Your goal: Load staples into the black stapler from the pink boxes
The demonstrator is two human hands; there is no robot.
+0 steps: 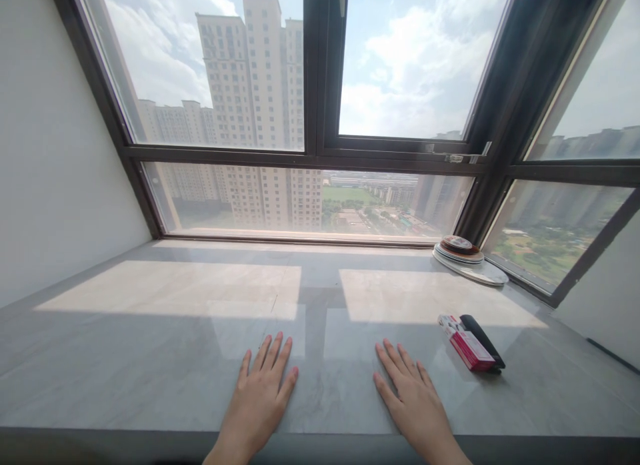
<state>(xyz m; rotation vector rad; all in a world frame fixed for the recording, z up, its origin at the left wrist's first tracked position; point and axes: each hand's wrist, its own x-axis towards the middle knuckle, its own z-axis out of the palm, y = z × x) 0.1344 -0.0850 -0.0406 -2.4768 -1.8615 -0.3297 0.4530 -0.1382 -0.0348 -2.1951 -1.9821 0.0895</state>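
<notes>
My left hand (261,395) lies flat, palm down, on a grey marble window sill (165,345) near its front edge, fingers apart and holding nothing. My right hand (411,395) rests the same way a little to the right, also with nothing in it. Just right of my right hand lies a small red and white box (466,343), apart from the fingers, with a black oblong object (482,340) against its far side.
A stack of plates (467,258) stands at the back right corner of the sill. A large dark-framed window (315,152) runs along the back, with high-rise buildings outside. A white wall (55,158) closes the left side.
</notes>
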